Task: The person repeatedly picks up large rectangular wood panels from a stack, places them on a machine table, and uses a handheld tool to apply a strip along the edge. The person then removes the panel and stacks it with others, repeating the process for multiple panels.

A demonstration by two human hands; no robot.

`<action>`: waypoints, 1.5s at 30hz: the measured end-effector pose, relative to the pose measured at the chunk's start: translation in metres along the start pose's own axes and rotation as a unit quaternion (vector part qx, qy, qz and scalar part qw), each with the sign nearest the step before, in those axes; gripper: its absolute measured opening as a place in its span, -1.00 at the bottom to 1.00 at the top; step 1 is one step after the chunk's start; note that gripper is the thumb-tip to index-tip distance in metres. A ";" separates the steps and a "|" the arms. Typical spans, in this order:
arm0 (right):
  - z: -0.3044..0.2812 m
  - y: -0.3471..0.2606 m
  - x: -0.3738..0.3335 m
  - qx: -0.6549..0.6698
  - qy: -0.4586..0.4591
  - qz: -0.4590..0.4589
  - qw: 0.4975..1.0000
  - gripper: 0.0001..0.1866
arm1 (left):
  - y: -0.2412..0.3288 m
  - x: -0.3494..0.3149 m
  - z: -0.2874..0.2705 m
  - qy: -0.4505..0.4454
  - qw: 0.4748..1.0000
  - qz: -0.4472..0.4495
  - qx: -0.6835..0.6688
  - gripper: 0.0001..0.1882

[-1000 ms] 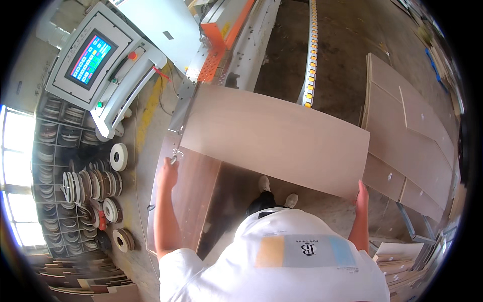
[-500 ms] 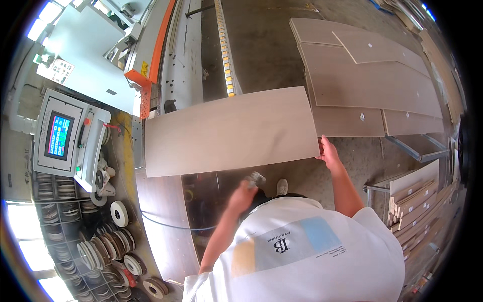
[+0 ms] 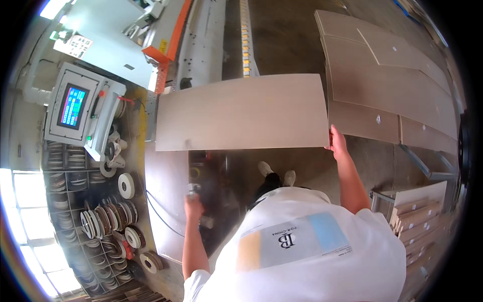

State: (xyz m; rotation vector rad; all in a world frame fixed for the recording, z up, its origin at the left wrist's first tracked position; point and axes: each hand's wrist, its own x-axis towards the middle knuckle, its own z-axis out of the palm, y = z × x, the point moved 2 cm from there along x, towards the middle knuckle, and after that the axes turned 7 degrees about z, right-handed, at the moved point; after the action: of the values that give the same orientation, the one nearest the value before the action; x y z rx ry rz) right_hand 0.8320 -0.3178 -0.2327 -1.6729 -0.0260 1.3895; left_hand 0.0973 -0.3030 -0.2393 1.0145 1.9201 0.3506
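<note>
A long beige-brown board (image 3: 241,113) lies crosswise in front of me, its left end beside the machine. My right hand (image 3: 338,141) is closed on the board's near right corner, thumb on top and fingers out of sight under the edge. My left hand (image 3: 193,206) is closed around a small silvery metal tool (image 3: 193,188), whose kind is too small and blurred to make out. That hand is apart from the board, on my side of its near edge, above the dark side of a brown-topped table (image 3: 168,201). A thin dark hose (image 3: 163,220) curves across the tabletop toward my left arm.
At left stands a control panel (image 3: 74,105) with a lit screen, above racks of edge-banding rolls (image 3: 108,216). A long machine with an orange rail (image 3: 178,32) stretches away. Stacked boards (image 3: 387,75) lie far right; more panels (image 3: 417,211) stand near right.
My left hand has moved left with the silvery tool, from near my body to the table's edge. My right hand keeps its hold on the board's corner. The whole view has shifted slightly.
</note>
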 end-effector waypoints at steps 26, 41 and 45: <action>0.004 -0.019 -0.019 -0.202 -0.010 0.059 0.977 -0.44 | 0.142 -0.196 0.100 -0.210 0.906 0.131 0.343 -0.51; 0.005 -0.011 0.012 -0.178 0.025 0.034 0.983 -0.42 | -0.006 -0.023 -0.063 0.206 0.951 -0.021 -0.230 -0.68; 0.008 -0.016 -0.004 -0.163 0.029 0.005 0.986 -0.44 | 0.038 0.005 -0.038 0.199 0.922 -0.042 -0.330 -0.70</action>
State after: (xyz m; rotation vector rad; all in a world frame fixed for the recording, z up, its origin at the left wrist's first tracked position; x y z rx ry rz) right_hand 0.8328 -0.3059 -0.2184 -1.9829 -0.2235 1.3985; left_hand 0.0841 -0.2700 -0.1984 0.4247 1.9634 1.1367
